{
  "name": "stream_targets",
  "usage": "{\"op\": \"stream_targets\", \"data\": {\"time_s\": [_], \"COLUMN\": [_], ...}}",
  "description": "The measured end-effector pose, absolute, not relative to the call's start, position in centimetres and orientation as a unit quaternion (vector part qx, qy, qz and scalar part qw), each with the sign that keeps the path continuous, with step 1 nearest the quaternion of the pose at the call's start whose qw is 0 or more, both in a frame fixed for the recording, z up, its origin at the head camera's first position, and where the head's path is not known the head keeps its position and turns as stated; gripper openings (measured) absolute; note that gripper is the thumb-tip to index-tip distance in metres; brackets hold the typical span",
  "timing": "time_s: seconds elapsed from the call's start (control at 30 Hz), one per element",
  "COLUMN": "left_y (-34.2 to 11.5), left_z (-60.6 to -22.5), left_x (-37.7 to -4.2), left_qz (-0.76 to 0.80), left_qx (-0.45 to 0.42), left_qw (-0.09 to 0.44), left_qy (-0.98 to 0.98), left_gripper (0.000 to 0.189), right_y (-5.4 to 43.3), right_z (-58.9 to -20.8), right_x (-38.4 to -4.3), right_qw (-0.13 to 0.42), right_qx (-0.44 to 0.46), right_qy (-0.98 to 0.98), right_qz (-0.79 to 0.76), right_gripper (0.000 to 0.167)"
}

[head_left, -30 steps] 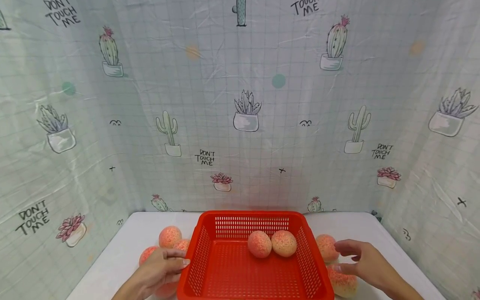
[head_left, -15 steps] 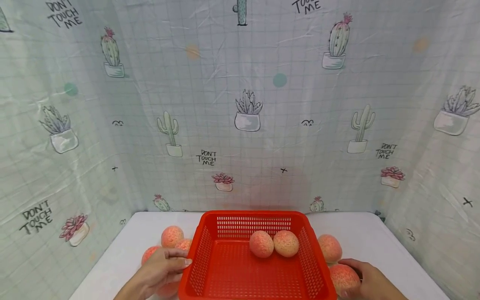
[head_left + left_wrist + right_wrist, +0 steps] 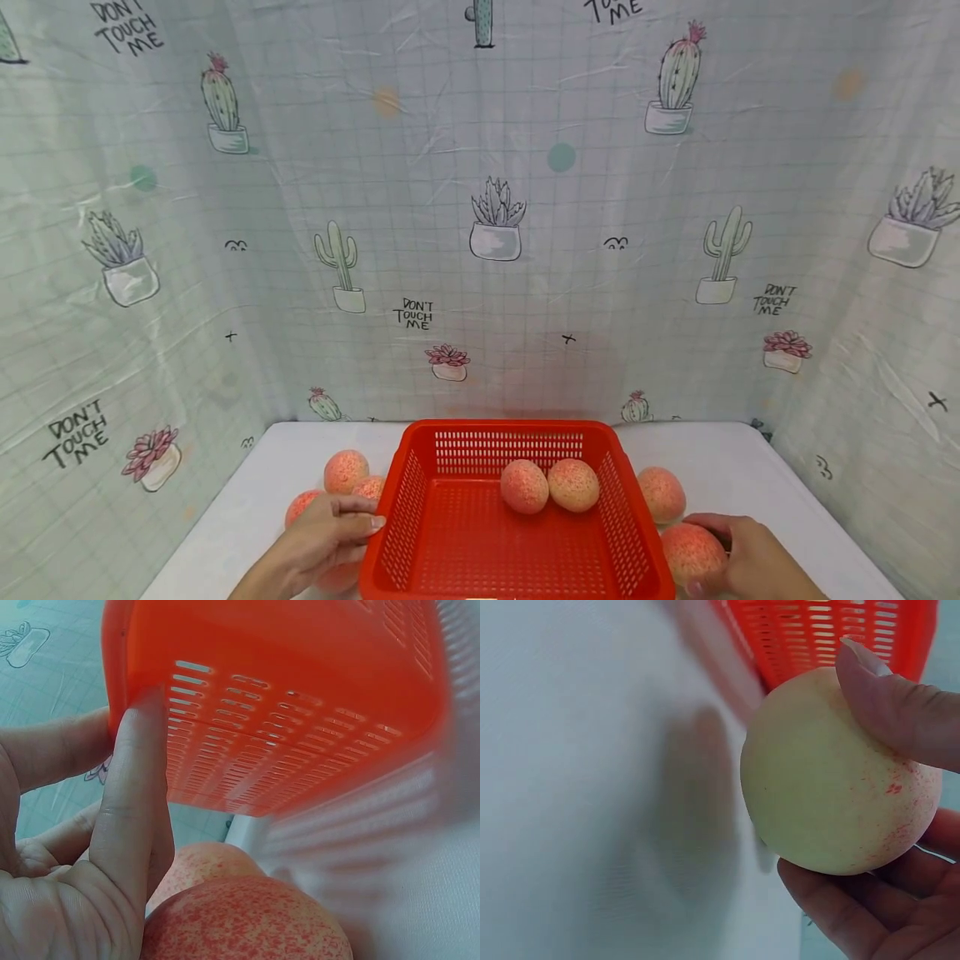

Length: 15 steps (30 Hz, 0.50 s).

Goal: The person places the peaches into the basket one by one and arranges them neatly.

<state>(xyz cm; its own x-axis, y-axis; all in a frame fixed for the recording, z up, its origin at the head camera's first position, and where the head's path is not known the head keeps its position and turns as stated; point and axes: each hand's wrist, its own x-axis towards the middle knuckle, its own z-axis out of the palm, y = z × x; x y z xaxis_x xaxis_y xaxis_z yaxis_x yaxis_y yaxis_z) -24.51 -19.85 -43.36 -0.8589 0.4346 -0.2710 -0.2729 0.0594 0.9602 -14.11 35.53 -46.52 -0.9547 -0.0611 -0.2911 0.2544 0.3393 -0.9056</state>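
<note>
A red plastic basket (image 3: pixel 487 550) with slotted walls stands in the middle of the table, two peaches (image 3: pixel 524 487) inside at its back right. At the left rim my left hand (image 3: pixel 318 537) pinches the edge; the left wrist view has the fingers (image 3: pixel 131 795) up against the outer wall. My right hand (image 3: pixel 761 558) grips a peach (image 3: pixel 690 550) just right of the basket. Seen from the right wrist, the peach (image 3: pixel 829 780) is pale on one side, with the thumb over it and fingers beneath, and a shadow lies on the table.
One more peach (image 3: pixel 662 495) sits beyond the right hand by the basket's wall. On the left, several peaches (image 3: pixel 346 472) lie around the left hand, partly hidden by it. A cactus-print curtain (image 3: pixel 487 250) encloses the white table (image 3: pixel 731 458).
My right hand came down from hovering open over the right-hand peaches and took hold of the nearer one. The left hand stays on the rim.
</note>
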Motion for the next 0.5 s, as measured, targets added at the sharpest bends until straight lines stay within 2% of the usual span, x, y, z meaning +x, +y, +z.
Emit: {"op": "stream_targets", "data": {"time_s": [0.2, 0.3, 0.5], "left_y": [-19.8, -19.8, -19.9], "left_z": [-43.3, -43.4, -43.5], "left_x": [-24.5, -24.5, -24.5], "left_qz": [0.676, 0.676, 0.674], "left_qx": [0.027, 0.031, 0.039], "left_qw": [0.251, 0.25, 0.252], "left_qy": [0.692, 0.693, 0.694], "left_gripper": [0.047, 0.046, 0.043], "right_y": [35.5, 35.5, 35.7], "right_z": [-44.6, -43.7, -42.4], "right_x": [-14.2, -14.5, -14.6], "right_qw": [0.121, 0.104, 0.096], "right_qx": [0.066, 0.078, 0.075], "right_qy": [0.839, 0.864, 0.883], "right_qz": [-0.527, -0.487, -0.453], "right_gripper": [0.079, 0.084, 0.081]}}
